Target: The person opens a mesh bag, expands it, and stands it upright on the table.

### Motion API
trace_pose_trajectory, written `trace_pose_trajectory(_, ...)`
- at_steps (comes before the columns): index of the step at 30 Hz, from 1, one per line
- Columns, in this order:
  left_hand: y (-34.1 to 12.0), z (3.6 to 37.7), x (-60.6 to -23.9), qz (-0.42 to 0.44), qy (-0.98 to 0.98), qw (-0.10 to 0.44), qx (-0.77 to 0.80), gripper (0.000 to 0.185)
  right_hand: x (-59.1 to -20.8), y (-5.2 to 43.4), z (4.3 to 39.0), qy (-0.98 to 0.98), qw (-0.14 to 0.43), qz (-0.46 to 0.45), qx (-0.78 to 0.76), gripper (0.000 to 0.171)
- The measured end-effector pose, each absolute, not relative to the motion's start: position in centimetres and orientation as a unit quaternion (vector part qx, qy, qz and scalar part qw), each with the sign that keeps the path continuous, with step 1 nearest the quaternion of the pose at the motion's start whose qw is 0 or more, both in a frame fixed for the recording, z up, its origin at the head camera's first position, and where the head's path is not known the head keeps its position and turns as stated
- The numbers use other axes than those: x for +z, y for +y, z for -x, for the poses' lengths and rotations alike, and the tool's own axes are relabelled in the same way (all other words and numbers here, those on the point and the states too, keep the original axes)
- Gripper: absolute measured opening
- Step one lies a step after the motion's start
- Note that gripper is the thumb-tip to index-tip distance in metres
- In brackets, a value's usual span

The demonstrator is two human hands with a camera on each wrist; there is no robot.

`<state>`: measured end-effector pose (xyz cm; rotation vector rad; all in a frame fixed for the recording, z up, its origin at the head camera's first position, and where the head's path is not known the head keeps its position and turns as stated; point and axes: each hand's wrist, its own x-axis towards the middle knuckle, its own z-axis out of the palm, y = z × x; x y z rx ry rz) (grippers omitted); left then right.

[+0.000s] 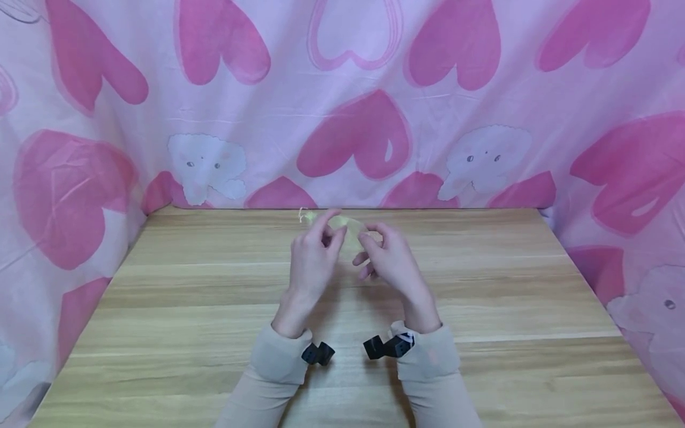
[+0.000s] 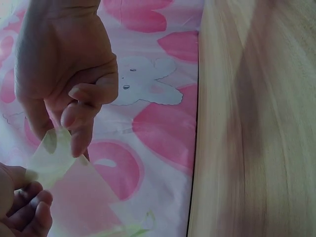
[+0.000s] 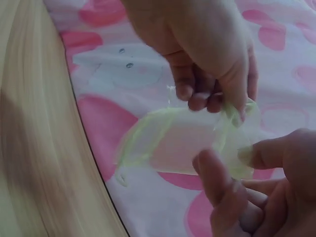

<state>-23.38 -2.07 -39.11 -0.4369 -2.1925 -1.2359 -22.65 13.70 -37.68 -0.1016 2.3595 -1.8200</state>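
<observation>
— Hanging between the two hands, what is that pale thing?

— A small sheer pouch [image 1: 349,227], yellowish-green and thin enough that the pink cloth [image 3: 163,148] shows through it. It is held up off the table [image 1: 214,309], over the far edge.

— How is it gripped?

— The left hand [image 1: 313,258] pinches one edge between thumb and fingertips; the right hand [image 1: 387,261] pinches the opposite side the same way. In the right wrist view its fingers [image 3: 217,177] nip the gathered end, where the fabric bunches. Neither hand wraps the pouch, so each grip is only at the rim.

— Why hold it by the edges like that?

— My guess is that a pinch on each side keeps so limp a fabric spread flat and taut between the grips. Held in one fist it would crumple.

— Anything dangling from it?

— A thin thread [image 1: 302,215] of the same colour pokes out just beyond the left grip, likely a drawstring. I cannot tell how it is fastened.

— And round about?

— Below the grips lies the wooden table. Behind and to both sides hangs the cloth with hearts and pale cartoon animals. Beige sleeves [image 1: 278,362] cover both forearms, with black cameras [image 1: 318,353] at the wrists.
</observation>
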Motion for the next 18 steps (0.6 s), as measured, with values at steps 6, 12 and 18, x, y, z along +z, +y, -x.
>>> trace_pose_trajectory(6, -1.9, 23.4, -39.2, 0.172, -0.814, 0.288, -0.474, 0.03, -37.5, 13.6, 22.7, 0.778, 0.082, 0.025, -0.623, 0.026)
trace_pose_trajectory(12, -1.8, 23.3, -39.3, 0.145, -0.819, 0.249, -0.495, 0.04, -37.6, 12.8, 22.8, 0.807, -0.03, 0.006, -0.59, 0.012)
trace_pose_trajectory(18, -2.0, 23.5, -39.4, 0.113, -0.823, 0.187, -0.525, 0.045, -37.5, 12.2, 22.6, 0.833, -0.091, -0.004, -0.545, 0.008)
